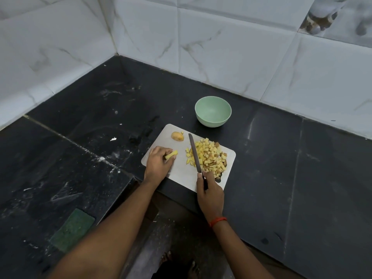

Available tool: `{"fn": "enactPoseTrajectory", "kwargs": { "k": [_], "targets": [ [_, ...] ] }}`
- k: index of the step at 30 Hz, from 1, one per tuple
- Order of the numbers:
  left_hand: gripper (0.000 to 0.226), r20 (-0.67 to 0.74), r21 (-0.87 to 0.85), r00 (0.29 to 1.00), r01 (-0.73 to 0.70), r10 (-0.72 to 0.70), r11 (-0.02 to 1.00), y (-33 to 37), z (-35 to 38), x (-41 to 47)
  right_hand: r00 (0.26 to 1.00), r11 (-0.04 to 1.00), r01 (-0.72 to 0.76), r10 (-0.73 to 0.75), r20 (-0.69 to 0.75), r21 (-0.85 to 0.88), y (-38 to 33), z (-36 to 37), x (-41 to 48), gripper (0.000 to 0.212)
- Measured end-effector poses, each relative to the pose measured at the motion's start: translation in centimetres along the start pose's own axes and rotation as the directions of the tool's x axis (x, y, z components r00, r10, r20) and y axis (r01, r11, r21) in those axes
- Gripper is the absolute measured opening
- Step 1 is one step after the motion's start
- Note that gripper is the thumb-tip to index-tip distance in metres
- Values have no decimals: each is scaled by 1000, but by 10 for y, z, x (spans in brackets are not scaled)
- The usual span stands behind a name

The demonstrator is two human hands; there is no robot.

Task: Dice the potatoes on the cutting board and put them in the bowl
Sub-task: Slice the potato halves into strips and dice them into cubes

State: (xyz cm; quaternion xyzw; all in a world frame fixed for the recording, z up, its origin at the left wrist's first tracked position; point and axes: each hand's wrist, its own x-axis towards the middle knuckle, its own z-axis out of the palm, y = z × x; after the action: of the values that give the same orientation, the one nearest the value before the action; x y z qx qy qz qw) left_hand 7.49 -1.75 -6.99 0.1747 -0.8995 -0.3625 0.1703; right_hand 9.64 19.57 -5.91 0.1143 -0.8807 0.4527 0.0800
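A black table (281, 158) is filling a corner of white marbled tiles (231, 57) and carrying a sponge (72, 230), a board (181, 172) and, just behind it, a bowl (213, 111). The left hand (158, 164) is pinching a potato strip (171, 154) on the board. The right hand (210, 196) is gripping a knife (194, 156), whose blade is lying against the dice (209, 156) piled on the board's right half. A potato end (177, 136) is lying near the far edge.
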Motion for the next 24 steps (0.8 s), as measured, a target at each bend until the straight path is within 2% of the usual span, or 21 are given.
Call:
{"fn": "enactPoseTrajectory", "kwargs": {
  "k": [5,10,16,24],
  "targets": [
    [21,-18,36,1000,-15,16,999,2,0,-5,994,987,1,17,112,-162,-2,2,6,20],
    [23,-27,35,999,-30,31,999,-1,2,-3,965,938,120,-33,260,-326,-18,16,16,22],
    [21,-25,38,999,-26,27,999,2,1,0,955,899,185,-68,289,-398,-26,32,23,28],
    [21,-13,42,1000,-23,24,999,1,-1,-1,954,889,174,-44,298,-424,-30,36,25,24]
  ]
}}
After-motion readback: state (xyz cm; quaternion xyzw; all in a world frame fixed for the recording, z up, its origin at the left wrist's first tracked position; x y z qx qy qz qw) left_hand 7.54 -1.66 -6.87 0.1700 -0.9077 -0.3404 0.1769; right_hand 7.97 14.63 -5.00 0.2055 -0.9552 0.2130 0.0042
